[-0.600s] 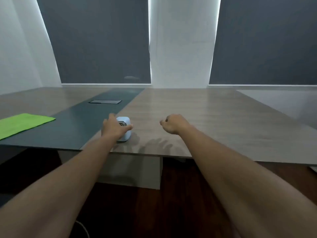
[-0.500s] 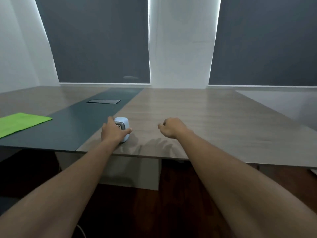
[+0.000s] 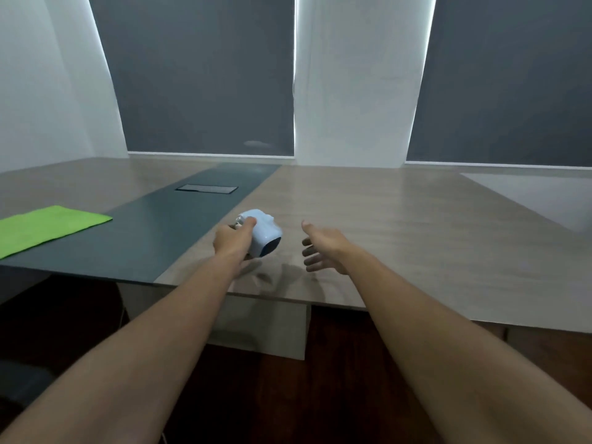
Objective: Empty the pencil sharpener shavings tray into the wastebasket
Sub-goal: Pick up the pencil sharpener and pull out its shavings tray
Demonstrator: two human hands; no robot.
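Note:
A small pale-blue pencil sharpener with a dark end face is tipped on its side just above the wooden table, near the front edge. My left hand grips it from the left, thumb over its top. To the right, a short gap away, my right hand is open with fingers spread, palm turned toward the sharpener, holding nothing. No wastebasket is in view.
A dark grey strip runs down the table with a flush cable hatch in it. A green cloth lies at the left. Dark blinds cover the windows behind. Dark floor shows below the table's front edge.
My left hand has lifted and tipped the sharpener over to the right. My right hand went from a loose fist to open fingers and moved closer to the sharpener.

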